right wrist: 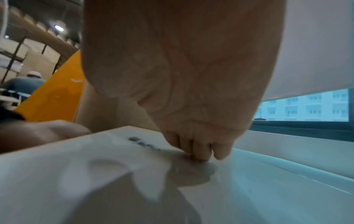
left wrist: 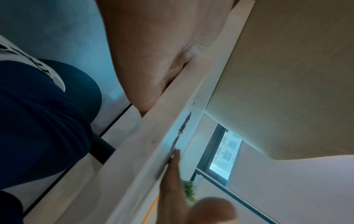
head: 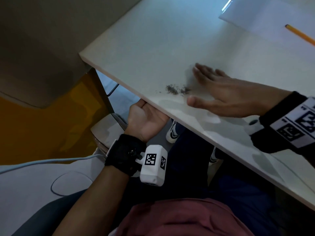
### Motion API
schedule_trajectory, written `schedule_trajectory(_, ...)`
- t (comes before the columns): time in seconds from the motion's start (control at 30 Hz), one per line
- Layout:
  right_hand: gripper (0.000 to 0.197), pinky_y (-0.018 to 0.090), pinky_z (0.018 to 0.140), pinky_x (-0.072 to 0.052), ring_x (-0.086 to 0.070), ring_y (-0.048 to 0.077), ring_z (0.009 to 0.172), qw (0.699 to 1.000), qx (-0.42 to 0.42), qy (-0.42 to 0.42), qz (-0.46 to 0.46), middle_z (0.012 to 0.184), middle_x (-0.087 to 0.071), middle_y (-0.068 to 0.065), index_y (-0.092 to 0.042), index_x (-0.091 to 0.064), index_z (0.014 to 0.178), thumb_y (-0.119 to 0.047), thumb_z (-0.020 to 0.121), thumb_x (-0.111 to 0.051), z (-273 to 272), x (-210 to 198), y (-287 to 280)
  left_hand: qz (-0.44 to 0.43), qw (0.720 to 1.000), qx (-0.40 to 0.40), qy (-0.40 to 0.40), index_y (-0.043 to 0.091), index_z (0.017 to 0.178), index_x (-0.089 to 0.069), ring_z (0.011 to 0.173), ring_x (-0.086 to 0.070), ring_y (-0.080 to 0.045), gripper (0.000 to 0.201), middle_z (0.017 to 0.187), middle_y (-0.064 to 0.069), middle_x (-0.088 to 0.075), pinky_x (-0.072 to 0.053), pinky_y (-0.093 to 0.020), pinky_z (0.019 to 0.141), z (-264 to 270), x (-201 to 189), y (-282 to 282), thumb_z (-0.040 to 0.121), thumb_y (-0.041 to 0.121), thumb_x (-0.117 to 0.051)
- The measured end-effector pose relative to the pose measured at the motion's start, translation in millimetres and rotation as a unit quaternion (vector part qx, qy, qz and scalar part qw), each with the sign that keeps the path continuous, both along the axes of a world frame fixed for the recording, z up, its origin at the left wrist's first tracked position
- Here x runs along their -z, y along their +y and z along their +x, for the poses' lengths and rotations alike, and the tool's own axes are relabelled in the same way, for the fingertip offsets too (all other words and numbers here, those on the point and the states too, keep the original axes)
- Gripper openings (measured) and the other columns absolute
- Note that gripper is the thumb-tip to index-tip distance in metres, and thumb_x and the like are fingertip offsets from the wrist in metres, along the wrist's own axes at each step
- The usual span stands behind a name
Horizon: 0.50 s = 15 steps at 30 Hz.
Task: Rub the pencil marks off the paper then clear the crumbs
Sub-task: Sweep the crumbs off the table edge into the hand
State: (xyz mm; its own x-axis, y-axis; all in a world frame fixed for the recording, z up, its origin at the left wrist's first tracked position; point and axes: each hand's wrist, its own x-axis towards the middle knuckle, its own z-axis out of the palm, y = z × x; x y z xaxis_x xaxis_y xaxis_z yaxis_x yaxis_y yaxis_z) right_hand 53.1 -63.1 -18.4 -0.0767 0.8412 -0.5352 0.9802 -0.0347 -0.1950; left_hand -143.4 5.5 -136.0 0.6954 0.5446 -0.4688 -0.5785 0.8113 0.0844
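Observation:
A small pile of dark eraser crumbs point(head: 177, 90) lies on the white table point(head: 153, 40) close to its near edge. My right hand point(head: 209, 86) lies flat on the tabletop just right of the pile, fingers straight and thumb spread. In the right wrist view its fingertips point(right wrist: 199, 153) touch the surface beside the crumbs point(right wrist: 141, 144). My left hand point(head: 146, 118) is held palm up just below the table edge, under the pile; its fingers are hidden beneath the tabletop. The paper point(head: 272, 19) with a yellow pencil point(head: 301, 35) on it lies at the far right.
A yellow panel point(head: 42, 125) and a rounded white bin-like object point(head: 105, 128) stand left of the table. My legs and white shoes point(head: 172, 133) are under it. A cable point(head: 42, 163) runs along my left forearm.

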Motion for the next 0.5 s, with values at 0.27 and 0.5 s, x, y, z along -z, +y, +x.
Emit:
schedule_trajectory(0.27, 0.124, 0.035, 0.125, 0.006, 0.022, 0.015, 0.15, 0.999, -0.043, 0.004, -0.006, 0.161, 0.028, 0.006, -0.011, 0.022, 0.154, -0.095, 0.068, -0.009, -39.2, 6.0, 3.7, 0.003, 1.0, 0.001, -0.001, 0.005, 0.14, -0.052, 0.127, -0.055, -0.037, 0.049, 0.138, -0.019, -0.057, -0.043, -0.052, 0.104, 1.5, -2.8, 3.1, 0.101, 0.027, -0.033)
schedule_trajectory(0.5, 0.142, 0.038, 0.124, 0.004, 0.024, 0.02, 0.148, 0.992, 0.058, -0.092, -0.067, 0.159, 0.032, 0.01, -0.01, 0.028, 0.151, -0.106, 0.05, 0.001, 2.9, -0.4, -24.7, -0.019, 1.0, 0.002, -0.011, 0.006, 0.135, -0.056, 0.13, -0.052, -0.033, 0.045, 0.137, -0.016, -0.058, -0.032, -0.048, 0.117, 0.4, 3.1, 5.0, 0.095, 0.021, -0.041)
